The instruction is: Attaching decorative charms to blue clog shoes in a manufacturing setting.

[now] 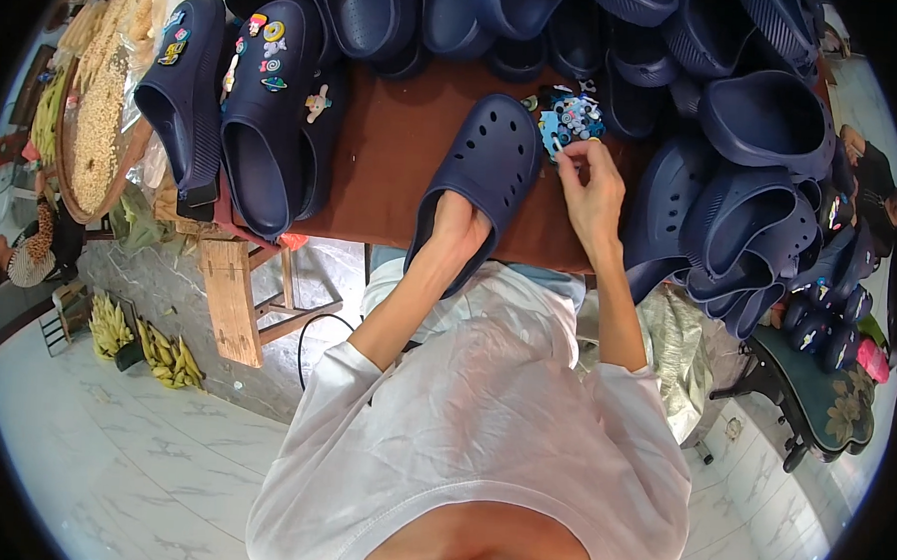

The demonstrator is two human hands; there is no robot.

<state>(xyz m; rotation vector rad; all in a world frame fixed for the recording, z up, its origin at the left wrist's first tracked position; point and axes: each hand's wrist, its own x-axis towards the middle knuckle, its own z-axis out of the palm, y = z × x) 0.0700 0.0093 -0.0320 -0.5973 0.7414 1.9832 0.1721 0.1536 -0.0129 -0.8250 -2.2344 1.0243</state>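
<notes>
My left hand [458,225] reaches into the opening of a navy clog [494,147] and holds it up over the near edge of the brown table [384,147]. Its fingers are hidden inside the shoe. The clog's upper has round holes and no charms on it. Just right of its toe lies a small pile of colourful shoe charms [576,115], mostly blue and white. My right hand [594,191] is at the near side of this pile, thumb and fingers pinched on a small charm, mostly hidden by the fingertips.
Navy clogs decorated with charms [265,122] stand at the table's left. Plain clogs [737,213] are stacked high on the right, and more line the back. A wooden stool [232,301] stands below left, a dark chair [814,391] at right. Other people are at both sides.
</notes>
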